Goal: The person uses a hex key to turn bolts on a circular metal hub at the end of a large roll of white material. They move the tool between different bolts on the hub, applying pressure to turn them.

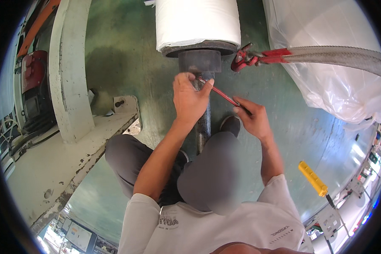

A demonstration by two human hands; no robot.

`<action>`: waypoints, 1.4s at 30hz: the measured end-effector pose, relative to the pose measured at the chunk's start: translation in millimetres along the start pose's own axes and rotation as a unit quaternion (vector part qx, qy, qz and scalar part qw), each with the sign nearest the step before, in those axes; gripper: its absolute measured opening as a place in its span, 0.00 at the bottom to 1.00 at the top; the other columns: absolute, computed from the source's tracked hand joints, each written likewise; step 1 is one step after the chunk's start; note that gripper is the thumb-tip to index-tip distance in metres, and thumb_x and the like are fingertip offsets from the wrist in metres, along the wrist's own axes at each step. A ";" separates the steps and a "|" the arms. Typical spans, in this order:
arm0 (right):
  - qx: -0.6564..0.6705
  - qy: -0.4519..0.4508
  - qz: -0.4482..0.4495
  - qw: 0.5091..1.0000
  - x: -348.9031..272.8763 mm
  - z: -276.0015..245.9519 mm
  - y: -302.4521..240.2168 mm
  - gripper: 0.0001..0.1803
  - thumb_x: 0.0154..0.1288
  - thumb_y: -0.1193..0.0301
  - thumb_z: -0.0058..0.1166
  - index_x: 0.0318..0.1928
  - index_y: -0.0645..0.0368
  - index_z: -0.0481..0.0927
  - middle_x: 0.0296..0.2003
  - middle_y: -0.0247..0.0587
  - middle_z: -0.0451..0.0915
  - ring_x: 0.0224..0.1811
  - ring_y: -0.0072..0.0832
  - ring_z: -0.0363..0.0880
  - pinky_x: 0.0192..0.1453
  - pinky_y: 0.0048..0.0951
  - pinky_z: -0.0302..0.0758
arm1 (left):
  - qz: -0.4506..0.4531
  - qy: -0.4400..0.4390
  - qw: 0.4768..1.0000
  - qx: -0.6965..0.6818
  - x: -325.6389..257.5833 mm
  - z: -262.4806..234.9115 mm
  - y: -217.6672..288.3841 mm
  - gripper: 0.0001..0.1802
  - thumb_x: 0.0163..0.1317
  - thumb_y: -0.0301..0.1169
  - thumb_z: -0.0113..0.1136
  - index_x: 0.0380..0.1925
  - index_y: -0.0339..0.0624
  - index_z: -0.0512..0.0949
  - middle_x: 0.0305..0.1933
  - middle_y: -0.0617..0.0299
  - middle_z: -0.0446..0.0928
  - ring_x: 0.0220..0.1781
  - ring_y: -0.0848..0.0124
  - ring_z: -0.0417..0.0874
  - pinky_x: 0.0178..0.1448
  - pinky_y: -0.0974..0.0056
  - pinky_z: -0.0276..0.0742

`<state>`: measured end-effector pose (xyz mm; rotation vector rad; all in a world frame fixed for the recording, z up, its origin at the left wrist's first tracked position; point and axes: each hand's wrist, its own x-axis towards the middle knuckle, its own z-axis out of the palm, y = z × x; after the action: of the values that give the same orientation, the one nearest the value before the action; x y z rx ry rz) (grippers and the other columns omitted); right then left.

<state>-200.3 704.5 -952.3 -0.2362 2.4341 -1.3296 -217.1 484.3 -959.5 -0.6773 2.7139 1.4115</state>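
My right hand (255, 120) grips the near end of a long, thin red hand tool (224, 95); its exact kind is not clear. My left hand (189, 98) is closed about the tool's far end, with the thumb against it and the fingers slightly blurred. That end meets the steel shaft (203, 122) just below a dark round collar (200, 62). Above the collar, a black end disc (169, 52) carries a big roll of white sheet material (197, 21). My left hand hides part of the shaft and where the tool seats.
Right of the collar hangs a red hook (240, 60) on a grey webbing sling (338, 56). Clear plastic wrapping (326, 91) covers a large white bundle there. A chipped cream machine frame (72, 139) stands left. A yellow pendant control (313, 178) hangs at lower right.
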 end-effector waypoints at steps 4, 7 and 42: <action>0.237 0.112 0.025 0.965 -27.7 18.1 35.6 0.18 0.77 0.65 0.51 0.55 0.67 0.80 0.36 0.46 0.85 0.35 0.33 0.83 0.38 0.37 0.80 | 0.310 0.000 0.950 0.025 18.2 8.5 -5.7 0.19 0.56 0.23 0.60 0.50 0.36 0.76 0.54 0.49 0.78 0.61 0.51 0.75 0.67 0.49 0.69; 0.450 0.331 0.015 0.829 -22.4 50.9 46.7 0.19 0.80 0.62 0.45 0.49 0.69 0.78 0.34 0.48 0.84 0.33 0.36 0.82 0.37 0.36 0.79 | 0.378 -0.070 0.922 0.043 31.0 21.8 -11.6 0.21 0.54 0.22 0.54 0.51 0.36 0.76 0.58 0.50 0.78 0.68 0.49 0.72 0.75 0.47 0.64; 0.417 0.432 -0.159 0.784 26.9 60.3 -37.2 0.16 0.84 0.64 0.36 0.45 0.64 0.72 0.14 0.30 0.61 0.13 0.19 0.58 0.14 0.22 0.58 | 0.576 -0.146 0.803 0.027 21.0 35.6 -4.6 0.11 0.45 0.38 0.61 0.20 0.50 0.69 0.23 0.68 0.63 0.25 0.70 0.68 0.28 0.65 0.63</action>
<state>-202.8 628.9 -957.0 0.2898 2.0801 -3.0375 -241.0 502.0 -988.4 1.3380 2.8422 1.2737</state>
